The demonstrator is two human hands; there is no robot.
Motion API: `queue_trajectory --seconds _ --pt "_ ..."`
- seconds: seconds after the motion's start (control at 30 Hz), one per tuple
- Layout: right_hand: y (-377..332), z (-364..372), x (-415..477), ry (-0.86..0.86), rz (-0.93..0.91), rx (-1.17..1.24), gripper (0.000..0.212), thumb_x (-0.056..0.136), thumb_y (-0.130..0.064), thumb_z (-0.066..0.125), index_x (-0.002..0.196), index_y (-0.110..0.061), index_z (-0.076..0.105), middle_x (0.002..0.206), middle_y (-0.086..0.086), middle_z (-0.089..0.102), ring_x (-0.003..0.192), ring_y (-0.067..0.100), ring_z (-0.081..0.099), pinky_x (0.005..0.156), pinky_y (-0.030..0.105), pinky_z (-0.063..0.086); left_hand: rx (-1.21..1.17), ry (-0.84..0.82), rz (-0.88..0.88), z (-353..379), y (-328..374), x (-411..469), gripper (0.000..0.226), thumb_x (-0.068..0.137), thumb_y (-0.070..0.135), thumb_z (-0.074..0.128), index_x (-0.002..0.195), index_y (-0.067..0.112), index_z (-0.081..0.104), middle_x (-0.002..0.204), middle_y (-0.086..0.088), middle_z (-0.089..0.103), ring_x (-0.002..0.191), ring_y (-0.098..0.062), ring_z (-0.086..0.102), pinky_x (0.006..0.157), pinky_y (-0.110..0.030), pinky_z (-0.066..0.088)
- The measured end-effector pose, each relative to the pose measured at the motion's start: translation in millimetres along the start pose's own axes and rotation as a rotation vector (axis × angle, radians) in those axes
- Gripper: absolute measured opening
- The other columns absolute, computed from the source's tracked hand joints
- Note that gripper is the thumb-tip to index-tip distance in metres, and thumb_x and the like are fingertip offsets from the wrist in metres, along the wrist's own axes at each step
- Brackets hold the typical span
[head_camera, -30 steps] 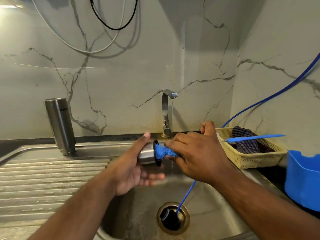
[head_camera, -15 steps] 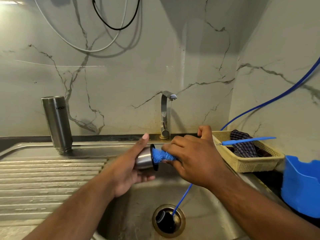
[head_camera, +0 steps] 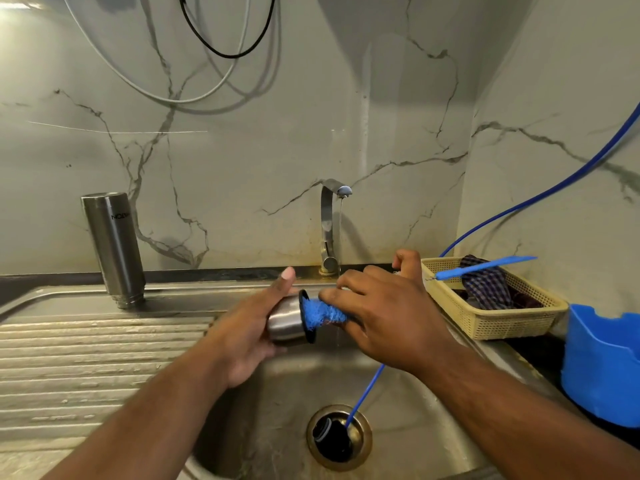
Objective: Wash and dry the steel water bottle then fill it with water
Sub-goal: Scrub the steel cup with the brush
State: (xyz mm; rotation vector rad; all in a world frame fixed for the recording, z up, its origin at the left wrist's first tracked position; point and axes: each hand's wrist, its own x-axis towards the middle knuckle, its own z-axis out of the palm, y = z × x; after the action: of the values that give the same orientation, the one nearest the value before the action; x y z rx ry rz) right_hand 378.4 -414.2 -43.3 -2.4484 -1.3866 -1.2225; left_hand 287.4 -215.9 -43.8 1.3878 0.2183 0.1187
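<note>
Over the sink basin (head_camera: pixel 277 410), a steel cap (head_camera: pixel 285 322) is gripped on its side by the left hand (head_camera: pixel 249 327). A blue scrubber (head_camera: pixel 322 311) is pinched in the curled fingers of the right hand (head_camera: pixel 391 317) and pressed into the cap's black-rimmed mouth. Just behind the grip, a thin stream is let fall from the tap (head_camera: pixel 329 230). Well left of the grip, the steel water bottle (head_camera: pixel 114 247) is stood upside down on the ribbed drainboard (head_camera: pixel 86 358).

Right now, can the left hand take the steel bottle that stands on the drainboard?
Probably not yet. The left hand holds the steel cap, against which the right hand holds a blue scrubber. Nothing stands between it and the bottle, though.
</note>
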Motion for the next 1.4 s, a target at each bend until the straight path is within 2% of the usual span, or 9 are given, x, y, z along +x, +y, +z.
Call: queue_trajectory --seconds 0.17,0.27,0.37,0.47,0.67,0.83,0.93,1.17,1.4 --pt "3 3 1 -0.016 0.063 0.022 0.035 0.087 -0.051 0.066 0.120 -0.043 0.064 0.100 -0.018 0.066 0.087 0.010 0.061 0.089 0.042 0.022 0.111 -0.204 -0.104 4 -1 -7 0.066 0.083 0.063 0.064 0.126 0.013 0.065 0.106 -0.019 0.072 0.072 -0.022 0.066 0.057 -0.029 0.054" --pt "4 0 2 -0.133 0.133 0.069 0.035 0.089 -0.057 0.060 0.120 -0.043 0.065 0.096 -0.018 0.067 0.084 0.009 0.062 0.080 0.036 0.014 0.301 -0.131 0.230 6 0 -4 0.058 0.070 0.030 0.087 0.125 0.024 0.067 0.117 -0.006 0.070 0.096 -0.022 0.071 0.079 -0.031 0.058" --pt "4 0 1 -0.148 0.118 0.089 0.040 0.092 -0.060 0.056 0.128 -0.044 0.061 0.101 -0.016 0.066 0.090 0.009 0.060 0.079 0.034 0.009 0.170 -0.132 0.317 6 0 -1 0.051 0.067 0.036 0.092 0.112 0.019 0.074 0.114 -0.003 0.072 0.112 -0.026 0.068 0.097 -0.043 0.057" --pt "1 0 1 -0.085 0.083 0.081 0.038 0.087 -0.057 0.067 0.123 -0.044 0.064 0.097 -0.018 0.065 0.085 0.010 0.060 0.084 0.038 0.017 -0.125 -0.041 0.245 2 6 1 0.049 0.076 0.047 0.076 0.111 0.013 0.072 0.102 -0.009 0.072 0.100 -0.030 0.070 0.090 -0.046 0.059" --pt "-1 -4 2 -0.040 0.044 0.031 0.039 0.086 -0.047 0.070 0.124 -0.041 0.063 0.106 -0.016 0.065 0.091 0.012 0.059 0.091 0.044 0.024 0.118 -0.224 -0.152 3 -4 -5 0.065 0.082 0.070 0.059 0.116 0.017 0.074 0.111 -0.020 0.074 0.081 -0.027 0.072 0.067 -0.035 0.059" --pt "0 -12 6 -0.306 0.184 0.287 0.037 0.099 -0.063 0.044 0.106 -0.031 0.060 0.093 -0.012 0.061 0.081 0.012 0.051 0.074 0.034 0.032 0.795 -0.076 0.629 -6 -1 8 0.067 0.074 0.028 0.090 0.129 0.046 0.057 0.122 0.017 0.064 0.109 -0.002 0.065 0.088 -0.021 0.056" --pt "-5 -12 8 -0.371 0.252 0.362 0.042 0.099 -0.064 0.044 0.105 -0.026 0.060 0.093 -0.004 0.064 0.084 0.018 0.058 0.071 0.034 0.046 1.032 0.105 0.825 -14 -6 18 0.080 0.069 0.020 0.091 0.132 0.051 0.053 0.126 0.024 0.054 0.113 0.006 0.055 0.092 -0.011 0.048" --pt "-2 -45 12 -0.361 0.291 0.060 0.041 0.100 -0.064 0.039 0.113 -0.028 0.055 0.098 -0.006 0.065 0.084 0.018 0.056 0.085 0.038 0.043 0.945 0.407 0.759 -42 -7 30 0.077 0.062 0.012 0.095 0.127 0.037 0.063 0.119 0.005 0.055 0.105 -0.012 0.059 0.094 -0.022 0.049" --pt "11 -96 37 0.022 0.215 -0.195 0.041 0.100 -0.059 0.045 0.131 -0.033 0.054 0.108 -0.008 0.066 0.082 0.017 0.063 0.090 0.043 0.035 0.626 0.377 0.585 -30 -4 24 0.059 0.074 0.052 0.082 0.123 0.036 0.053 0.104 0.012 0.063 0.093 -0.006 0.062 0.070 -0.019 0.049"
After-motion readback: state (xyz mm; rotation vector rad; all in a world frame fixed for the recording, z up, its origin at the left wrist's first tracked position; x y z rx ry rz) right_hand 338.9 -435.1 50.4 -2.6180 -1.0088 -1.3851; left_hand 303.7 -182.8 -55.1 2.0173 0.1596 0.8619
